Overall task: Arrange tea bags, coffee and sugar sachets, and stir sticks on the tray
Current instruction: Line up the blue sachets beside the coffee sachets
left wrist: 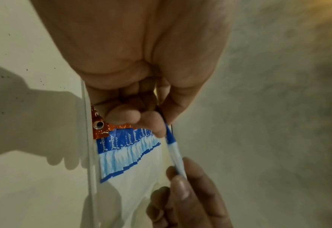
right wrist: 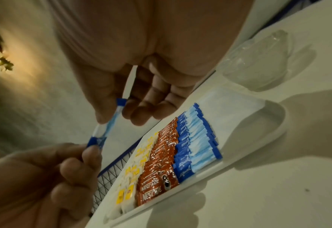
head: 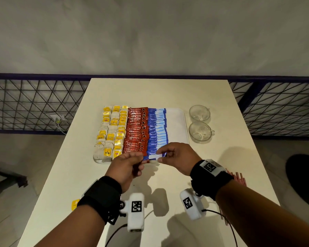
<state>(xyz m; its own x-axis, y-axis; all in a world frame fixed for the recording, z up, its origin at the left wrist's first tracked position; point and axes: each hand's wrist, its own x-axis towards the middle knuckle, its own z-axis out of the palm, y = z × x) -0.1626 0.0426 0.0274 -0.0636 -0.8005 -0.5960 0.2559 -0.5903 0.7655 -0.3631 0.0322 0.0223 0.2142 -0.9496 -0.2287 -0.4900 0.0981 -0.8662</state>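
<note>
Left hand [head: 127, 166] and right hand [head: 177, 157] each pinch one end of blue sachet [head: 154, 156]; tray [head: 178, 125] just beyond.

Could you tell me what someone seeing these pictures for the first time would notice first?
Probably the tray in the middle of the table, packed with rows of yellow tea bags, red coffee sachets and blue sugar sachets. Just in front of it, the left hand and right hand pinch one blue sachet by its ends. Two glass cups stand to the tray's right.
</note>
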